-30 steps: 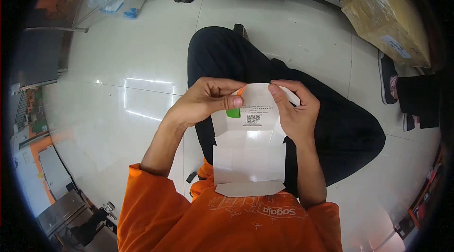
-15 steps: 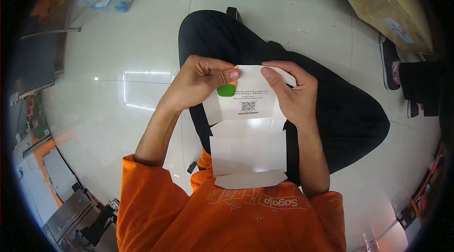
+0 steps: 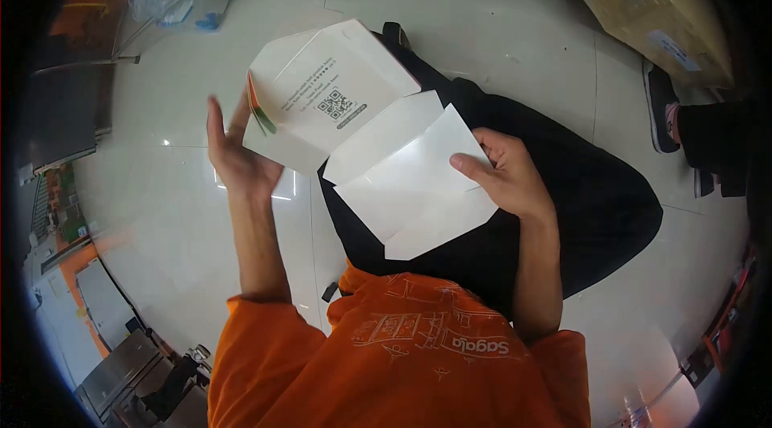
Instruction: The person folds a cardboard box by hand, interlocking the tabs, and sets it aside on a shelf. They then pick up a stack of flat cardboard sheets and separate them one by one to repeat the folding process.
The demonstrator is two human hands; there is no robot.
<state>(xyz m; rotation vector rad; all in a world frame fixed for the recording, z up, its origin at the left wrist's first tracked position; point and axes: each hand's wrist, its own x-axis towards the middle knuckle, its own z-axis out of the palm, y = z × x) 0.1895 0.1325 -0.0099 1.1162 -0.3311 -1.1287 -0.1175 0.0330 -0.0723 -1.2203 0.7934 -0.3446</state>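
The carton (image 3: 414,187) is pinched at its right edge by the right hand (image 3: 513,177), seemingly for steadiness; at its left, the left hand (image 3: 240,164) is held open.

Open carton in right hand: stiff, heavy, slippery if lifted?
The carton is probably light: its panels look thin. Panels should hold fairly stiff but hinge at the creases, where they sit at different angles. Its white face may be slightly slippery, judging by the glossy sheen.

1. Inside, my carton (image 3: 402,179) is white, bearing a dark square-patterned code (image 3: 334,106) and dark print (image 3: 310,86).
2. An orange-and-green strip (image 3: 256,103) shows at its left edge.
3. My orange shirt (image 3: 386,388) carries pale line drawings (image 3: 414,331).
4. My trousers (image 3: 591,195) are plain black.
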